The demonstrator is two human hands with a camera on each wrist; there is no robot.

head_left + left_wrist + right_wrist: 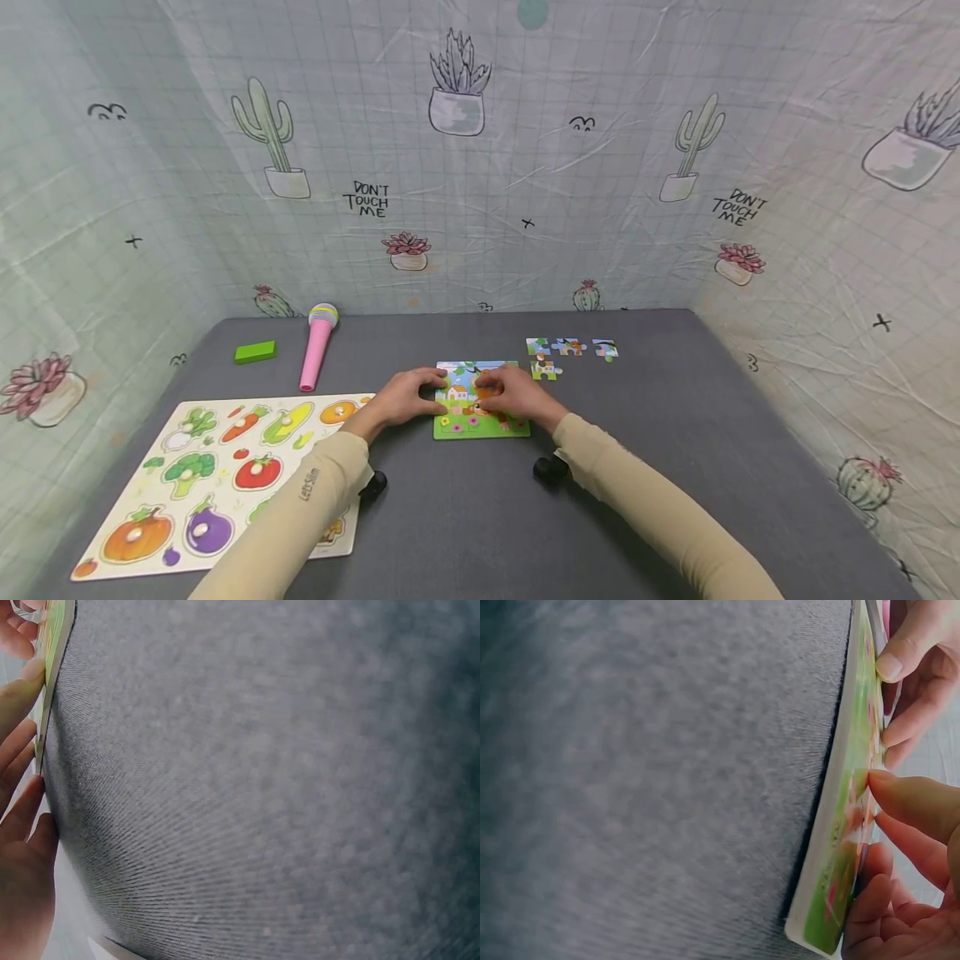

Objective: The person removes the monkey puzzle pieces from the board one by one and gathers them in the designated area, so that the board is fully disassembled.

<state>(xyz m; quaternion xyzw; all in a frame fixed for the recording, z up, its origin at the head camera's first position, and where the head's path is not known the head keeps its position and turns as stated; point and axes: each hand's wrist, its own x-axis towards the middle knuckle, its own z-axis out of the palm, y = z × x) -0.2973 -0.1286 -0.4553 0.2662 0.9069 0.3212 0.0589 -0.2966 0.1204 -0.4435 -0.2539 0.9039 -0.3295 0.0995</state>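
A small jigsaw puzzle board (472, 428) with a garden, house and animal picture lies flat on the table in the head view. My left hand (408, 395) holds its left edge, with the thumb nearer me and the fingers farther back. Over the right half, my right hand (521, 394) pinches a puzzle piece (477, 408) at the picture's surface with thumb and forefinger, partly covering it. In the right wrist view, the thumb (915, 799) and forefinger touch the board's top while the other fingers are curled.
Several loose puzzle pieces (568, 347) lie behind the board to the right. On the left are a wooden vegetable peg board (225, 417), a pink toy microphone (317, 350) and a green block (255, 352). A printed cloth (480, 167) hangs behind the grey table (450, 517).
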